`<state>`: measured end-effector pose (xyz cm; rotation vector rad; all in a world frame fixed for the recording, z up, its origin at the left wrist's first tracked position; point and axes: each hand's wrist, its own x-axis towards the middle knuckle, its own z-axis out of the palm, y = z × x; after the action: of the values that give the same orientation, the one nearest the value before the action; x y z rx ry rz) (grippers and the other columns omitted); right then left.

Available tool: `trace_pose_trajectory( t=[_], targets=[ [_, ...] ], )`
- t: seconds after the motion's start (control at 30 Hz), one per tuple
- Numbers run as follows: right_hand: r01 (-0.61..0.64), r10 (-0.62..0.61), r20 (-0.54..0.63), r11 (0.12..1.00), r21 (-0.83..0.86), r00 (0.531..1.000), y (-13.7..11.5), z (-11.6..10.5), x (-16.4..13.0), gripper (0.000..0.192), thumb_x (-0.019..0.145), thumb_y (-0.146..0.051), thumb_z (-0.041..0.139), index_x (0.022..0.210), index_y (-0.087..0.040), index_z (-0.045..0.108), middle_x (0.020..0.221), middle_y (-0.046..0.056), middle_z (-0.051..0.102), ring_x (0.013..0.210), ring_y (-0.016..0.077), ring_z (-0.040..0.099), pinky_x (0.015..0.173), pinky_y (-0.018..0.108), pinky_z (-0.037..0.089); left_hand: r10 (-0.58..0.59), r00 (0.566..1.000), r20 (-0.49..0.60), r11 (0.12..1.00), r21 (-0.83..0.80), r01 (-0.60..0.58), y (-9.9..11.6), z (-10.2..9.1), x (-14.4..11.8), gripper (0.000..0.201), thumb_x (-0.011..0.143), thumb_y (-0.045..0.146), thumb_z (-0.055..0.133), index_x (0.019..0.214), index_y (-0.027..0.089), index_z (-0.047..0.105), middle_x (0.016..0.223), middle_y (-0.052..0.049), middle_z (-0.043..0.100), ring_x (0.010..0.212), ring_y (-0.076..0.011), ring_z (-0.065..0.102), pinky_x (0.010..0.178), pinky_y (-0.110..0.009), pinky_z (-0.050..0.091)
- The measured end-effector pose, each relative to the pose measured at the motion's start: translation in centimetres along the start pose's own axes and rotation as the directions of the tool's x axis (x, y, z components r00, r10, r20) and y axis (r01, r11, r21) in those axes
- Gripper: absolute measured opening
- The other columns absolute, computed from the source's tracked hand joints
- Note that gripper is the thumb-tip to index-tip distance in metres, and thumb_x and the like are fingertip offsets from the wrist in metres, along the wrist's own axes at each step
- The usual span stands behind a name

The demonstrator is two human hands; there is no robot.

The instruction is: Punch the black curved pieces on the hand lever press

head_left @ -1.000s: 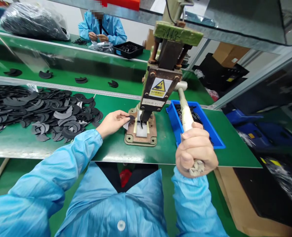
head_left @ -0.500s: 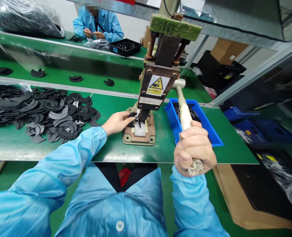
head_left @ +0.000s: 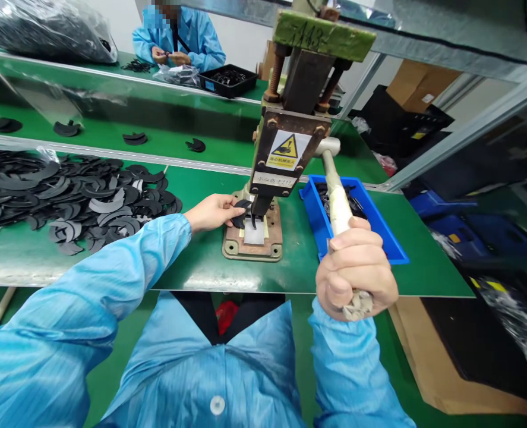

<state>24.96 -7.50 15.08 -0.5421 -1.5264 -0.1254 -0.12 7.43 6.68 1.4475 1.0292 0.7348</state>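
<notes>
A hand press (head_left: 285,142) with a yellow warning label stands on the green bench, its ram low over a small metal plate (head_left: 254,230) on the base (head_left: 273,246). At the left of the ram, my left hand (head_left: 215,212) pinches a curved black plastic piece (head_left: 240,220) between thumb and fingers. My right hand (head_left: 356,267) is wrapped round the press's lever (head_left: 338,193), a tape-covered handle pointing toward me. Whether the ram touches anything is hidden.
Many loose curved black pieces (head_left: 80,202) lie heaped on the left. A blue bin (head_left: 392,252) with black parts stands right of the press. Several pieces (head_left: 135,138) rest on the green strip behind. A person (head_left: 180,41) in blue sits across, near a black tray (head_left: 232,89).
The black piece in my left hand has come slightly away from the ram and tilted. My right hand stays on the lever. The view has shifted slightly.
</notes>
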Motion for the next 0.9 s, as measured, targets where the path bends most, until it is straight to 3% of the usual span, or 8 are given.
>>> trace_pose_trajectory(
  t=[0.23, 0.4, 0.7, 0.9],
  targets=[
    [-0.025, 0.025, 0.001, 1.000, -0.012, 1.000, -0.3, 0.0, 0.0, 0.037, 0.091, -0.036, 0.072, 0.064, -0.022, 0.051, 0.064, -0.006, 0.059, 0.079, 0.0167, 0.066, 0.103, 0.057, 0.054, -0.075, 0.997, -0.006, 0.997, -0.010, 0.075, 0.1, -0.1, 0.1, 0.043, 0.074, 0.050, 0.093, 0.083, 0.015, 0.069, 0.072, -0.003, 0.072, 0.055, -0.0115, 0.065, 0.053, -0.023, 0.052],
    [-0.042, 0.042, -0.001, 0.999, -0.032, 0.999, -0.4, 0.0, -0.1, 0.039, 0.092, -0.039, 0.072, 0.063, -0.023, 0.051, 0.063, -0.006, 0.059, 0.078, 0.0174, 0.066, 0.103, 0.059, 0.054, -0.151, 0.988, 0.040, 0.988, -0.038, 0.152, 0.9, -0.3, 0.2, 0.047, 0.074, 0.047, 0.094, 0.074, 0.017, 0.057, 0.065, 0.000, 0.065, 0.054, -0.0125, 0.067, 0.053, -0.024, 0.055],
    [-0.052, 0.053, 0.022, 0.998, -0.037, 0.998, -0.6, -0.2, -0.1, 0.039, 0.094, -0.039, 0.072, 0.065, -0.022, 0.051, 0.065, -0.006, 0.060, 0.080, 0.0162, 0.066, 0.106, 0.057, 0.054, -0.092, 0.995, 0.024, 0.993, -0.076, 0.094, -0.4, -0.1, 0.1, 0.050, 0.074, 0.051, 0.094, 0.081, 0.016, 0.059, 0.072, 0.000, 0.066, 0.060, -0.0109, 0.068, 0.054, -0.021, 0.059],
    [-0.103, 0.104, 0.010, 0.992, -0.076, 0.995, -1.1, 0.0, -0.1, 0.042, 0.098, -0.041, 0.068, 0.065, -0.023, 0.050, 0.066, -0.006, 0.059, 0.082, 0.0149, 0.065, 0.109, 0.057, 0.054, -0.156, 0.988, 0.014, 0.987, -0.037, 0.156, 0.7, 0.2, -0.2, 0.047, 0.078, 0.045, 0.093, 0.079, 0.017, 0.055, 0.069, 0.002, 0.065, 0.058, -0.0115, 0.068, 0.053, -0.023, 0.062]
  ],
)
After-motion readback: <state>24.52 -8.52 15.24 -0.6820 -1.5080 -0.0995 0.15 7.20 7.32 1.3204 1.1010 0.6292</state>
